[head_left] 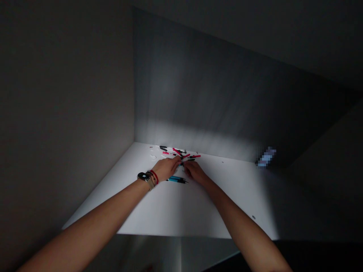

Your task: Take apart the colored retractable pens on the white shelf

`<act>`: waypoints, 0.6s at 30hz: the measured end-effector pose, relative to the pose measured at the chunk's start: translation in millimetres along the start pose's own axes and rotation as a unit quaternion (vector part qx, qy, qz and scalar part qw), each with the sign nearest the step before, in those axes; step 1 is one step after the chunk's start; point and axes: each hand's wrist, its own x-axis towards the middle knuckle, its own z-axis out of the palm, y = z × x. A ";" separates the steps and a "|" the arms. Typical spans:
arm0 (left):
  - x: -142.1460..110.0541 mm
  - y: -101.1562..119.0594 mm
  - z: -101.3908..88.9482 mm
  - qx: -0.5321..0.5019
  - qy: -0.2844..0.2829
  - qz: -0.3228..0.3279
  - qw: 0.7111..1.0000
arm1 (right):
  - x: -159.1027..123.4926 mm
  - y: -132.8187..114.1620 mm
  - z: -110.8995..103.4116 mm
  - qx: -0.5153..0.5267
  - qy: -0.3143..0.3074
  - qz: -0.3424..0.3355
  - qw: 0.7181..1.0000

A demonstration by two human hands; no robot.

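My left hand (166,169), with a watch and bracelets at the wrist, is closed in a pinch. Close beside it, my right hand (195,171) is closed as well, its fingers curled. Between their fingertips shows a small blue and black pen (181,164), mostly hidden by the fingers. Just below my left hand lie blue pens (177,181) with black grips, side by side. Beyond both hands is a loose spread of red pen parts (176,151) and black pen parts (163,147).
The white table (170,211) meets a grey panel (198,83) at the back and a wall (70,105) on the left. Small clear pieces (153,157) lie left of the pens. A blurred-out phone-like object (266,157) leans at the back right.
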 end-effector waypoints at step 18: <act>-1.4 -1.3 -0.6 -0.057 0.012 -0.036 0.998 | -0.8 -5.5 2.3 0.066 0.023 -0.001 0.998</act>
